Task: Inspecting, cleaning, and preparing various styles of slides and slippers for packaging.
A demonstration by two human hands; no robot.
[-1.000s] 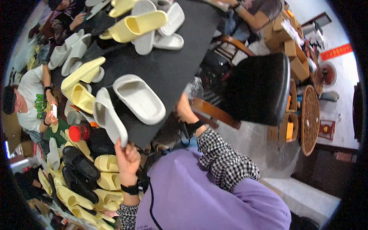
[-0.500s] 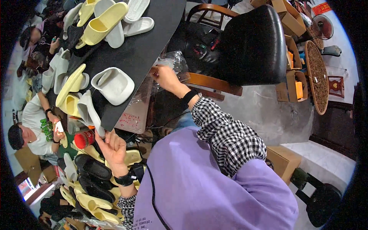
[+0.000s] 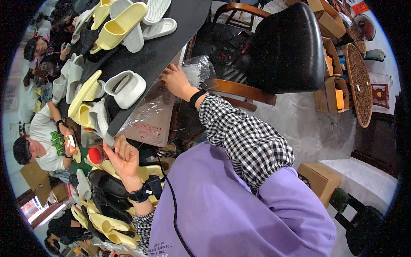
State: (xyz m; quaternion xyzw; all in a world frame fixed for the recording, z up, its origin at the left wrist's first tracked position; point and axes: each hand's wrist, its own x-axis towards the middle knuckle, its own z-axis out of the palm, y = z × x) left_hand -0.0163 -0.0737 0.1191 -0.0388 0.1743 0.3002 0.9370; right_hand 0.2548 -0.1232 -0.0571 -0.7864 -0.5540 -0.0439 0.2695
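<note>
A black mat [image 3: 160, 51] covers the work surface, and slippers lie on it. My left hand [image 3: 124, 159] is at the mat's near corner, fingers curled around the lower end of a light-grey slipper [image 3: 104, 122]. My right hand [image 3: 176, 81] is at the mat's right edge, its fingers closed on clear plastic film, apparently a bag [image 3: 147, 105]; the fingertips are partly hidden. Crinkled clear plastic [image 3: 199, 70] also bunches beyond that hand. A white slipper [image 3: 128, 91] lies tilted between my hands, and a pale-yellow slipper [image 3: 85, 96] stands on its side to the left.
A red-lidded jar [image 3: 97, 155] is beside my left hand. Black slippers [image 3: 107, 184] and yellow ones pile up below it. A black chair [image 3: 287, 51] stands at the right, cartons [image 3: 332, 96] beyond. A person [image 3: 47, 141] handles a slipper at the left.
My right hand has moved left and slightly up along the mat's edge, over the plastic. The white slipper sits a little higher and more tilted. My left hand stays by the grey slipper.
</note>
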